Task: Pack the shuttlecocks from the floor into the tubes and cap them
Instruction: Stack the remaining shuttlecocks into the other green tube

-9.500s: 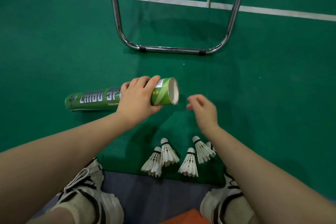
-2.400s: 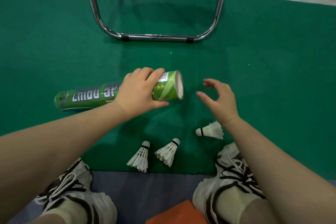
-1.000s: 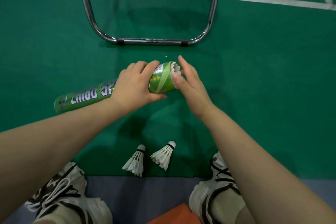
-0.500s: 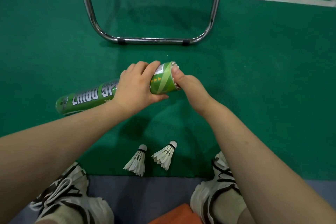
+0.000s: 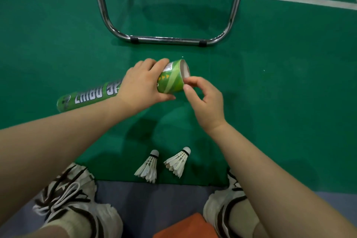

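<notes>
Left hand (image 5: 143, 83) grips green cardboard shuttlecock tube (image 5: 172, 81) near its open mouth. Right hand (image 5: 206, 100) at the rim, fingers loosely curled, empty. Two white feather shuttlecocks (image 5: 147, 168) (image 5: 177, 162) lie on green court floor (image 5: 270, 83) between white sneakers (image 5: 77, 199).

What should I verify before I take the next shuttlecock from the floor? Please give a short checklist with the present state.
1. Tube held firmly: ok; the left hand grips the green shuttlecock tube near its open end.
2. Tube mouth uncapped: ok.
3. Right hand free: cannot tell; its curled fingertips are at the rim.
4. Shuttlecocks within reach: ok; the left shuttlecock and right shuttlecock lie on the floor, close by.
5. Room inside the tube: cannot tell.
6. Cap ready: not ok; no cap in view.
</notes>
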`<state>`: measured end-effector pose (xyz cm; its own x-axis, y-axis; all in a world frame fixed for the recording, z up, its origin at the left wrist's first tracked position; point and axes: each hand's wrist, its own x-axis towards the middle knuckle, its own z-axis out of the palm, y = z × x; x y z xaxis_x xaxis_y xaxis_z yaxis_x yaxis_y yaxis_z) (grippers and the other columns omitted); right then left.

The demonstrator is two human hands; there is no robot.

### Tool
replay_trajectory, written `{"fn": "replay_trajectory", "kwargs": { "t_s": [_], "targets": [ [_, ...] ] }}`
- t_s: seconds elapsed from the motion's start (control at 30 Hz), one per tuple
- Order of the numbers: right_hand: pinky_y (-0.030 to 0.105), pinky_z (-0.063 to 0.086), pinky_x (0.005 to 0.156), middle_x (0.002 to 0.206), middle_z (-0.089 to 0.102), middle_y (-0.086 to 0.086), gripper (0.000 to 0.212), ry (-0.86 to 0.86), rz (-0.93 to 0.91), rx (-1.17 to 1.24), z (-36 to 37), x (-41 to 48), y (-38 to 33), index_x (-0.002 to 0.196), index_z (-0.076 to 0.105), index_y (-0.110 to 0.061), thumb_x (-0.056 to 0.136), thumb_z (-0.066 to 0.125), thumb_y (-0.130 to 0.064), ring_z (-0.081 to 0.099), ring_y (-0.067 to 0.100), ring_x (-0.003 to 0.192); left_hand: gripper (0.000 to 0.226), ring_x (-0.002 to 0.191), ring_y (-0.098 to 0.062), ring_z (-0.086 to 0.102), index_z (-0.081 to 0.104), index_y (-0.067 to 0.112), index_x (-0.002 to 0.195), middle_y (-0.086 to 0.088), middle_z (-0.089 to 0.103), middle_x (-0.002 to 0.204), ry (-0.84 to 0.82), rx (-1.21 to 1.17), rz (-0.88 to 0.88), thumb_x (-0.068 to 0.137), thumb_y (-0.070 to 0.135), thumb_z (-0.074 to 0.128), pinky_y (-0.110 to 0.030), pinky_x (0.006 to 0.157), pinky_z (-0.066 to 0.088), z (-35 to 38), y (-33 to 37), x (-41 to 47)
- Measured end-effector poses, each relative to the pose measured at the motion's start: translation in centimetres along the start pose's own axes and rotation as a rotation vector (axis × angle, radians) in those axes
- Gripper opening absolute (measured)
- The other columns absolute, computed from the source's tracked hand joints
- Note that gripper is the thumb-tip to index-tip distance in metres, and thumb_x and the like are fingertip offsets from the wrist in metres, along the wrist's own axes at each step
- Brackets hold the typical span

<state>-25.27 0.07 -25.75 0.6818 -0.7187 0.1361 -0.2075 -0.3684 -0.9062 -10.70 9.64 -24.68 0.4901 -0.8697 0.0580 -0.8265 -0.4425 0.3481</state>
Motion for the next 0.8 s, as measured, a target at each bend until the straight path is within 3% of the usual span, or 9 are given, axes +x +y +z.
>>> {"fn": "replay_trajectory", "kwargs": {
  "t_s": [0.1,0.2,0.3,0.4,0.57,0.67,0.8],
  "targets": [
    [0.043,0.046,0.092,0.101,0.062,-0.016,0.043,-0.008,-0.041,-0.107,-0.4,-0.4,0.5,0.105,0.066,-0.016,0.079,0.051,-0.046,0.057,0.003,0.097,0.090,0.095,-0.035,0.051,0.045,0.015,0.128,-0.014,0.055,0.106,-0.012,-0.009,0.001,0.053,0.053,0.079,-0.047,0.079,0.045,0.3,0.0,-0.3],
    [0.035,0.041,0.096,0.112,0.054,-0.015,0.053,0.063,-0.045,-0.138,-0.4,-1.4,1.8,0.117,0.059,-0.014,0.078,0.053,-0.050,0.050,0.002,0.105,0.091,0.098,-0.033,0.049,0.042,0.017,0.130,-0.013,0.054,0.110,-0.043,-0.015,0.007,0.055,0.053,0.078,-0.044,0.083,0.043,0.6,0.3,-0.6],
    [0.035,0.035,0.099,0.124,0.053,0.002,0.069,0.043,-0.043,-0.298,-0.8,-3.5,4.3,0.127,0.049,-0.007,0.076,0.053,-0.053,0.045,0.015,0.114,0.091,0.100,-0.032,0.048,0.040,0.019,0.132,-0.012,0.053,0.112,-0.085,-0.011,0.013,0.057,0.054,0.077,-0.043,0.085,0.041,0.7,0.3,-1.1],
    [0.040,0.031,0.102,0.134,0.049,0.010,0.079,-0.234,-0.048,-0.548,-1.6,-6.2,6.6,0.134,0.042,-0.008,0.075,0.047,-0.060,0.041,0.021,0.122,0.092,0.101,-0.032,0.047,0.039,0.019,0.133,-0.012,0.052,0.114,-0.132,0.007,0.033,0.058,0.054,0.077,-0.042,0.086,0.040,1.0,0.4,-1.7],
    [0.037,0.015,0.111,0.151,0.029,-0.001,0.096,-0.763,-0.036,-0.724,-1.2,-10.1,7.8,0.146,0.022,-0.021,0.068,0.030,-0.076,0.024,0.019,0.138,0.093,0.101,-0.033,0.048,0.039,0.017,0.134,-0.013,0.052,0.115,-0.155,0.025,0.054,0.057,0.055,0.077,-0.042,0.086,0.040,1.4,0.5,-2.9],
    [0.039,0.008,0.113,0.155,0.018,-0.006,0.097,-0.942,-0.095,-0.770,0.2,-11.3,7.8,0.148,0.013,-0.024,0.071,0.045,-0.074,0.012,0.015,0.142,0.093,0.103,-0.031,0.047,0.038,0.019,0.134,-0.011,0.051,0.117,-0.159,0.026,0.046,0.058,0.055,0.076,-0.041,0.087,0.038,1.3,0.6,-3.2],
    [0.045,0.004,0.114,0.157,0.010,-0.007,0.100,-1.058,-0.140,-0.826,1.3,-12.4,8.6,0.149,0.006,-0.026,0.074,0.065,-0.056,0.005,0.016,0.143,0.091,0.103,-0.030,0.047,0.037,0.019,0.134,-0.010,0.051,0.117,-0.163,0.029,0.043,0.059,0.055,0.075,-0.041,0.088,0.037,1.2,0.8,-3.2]
  ]
}}
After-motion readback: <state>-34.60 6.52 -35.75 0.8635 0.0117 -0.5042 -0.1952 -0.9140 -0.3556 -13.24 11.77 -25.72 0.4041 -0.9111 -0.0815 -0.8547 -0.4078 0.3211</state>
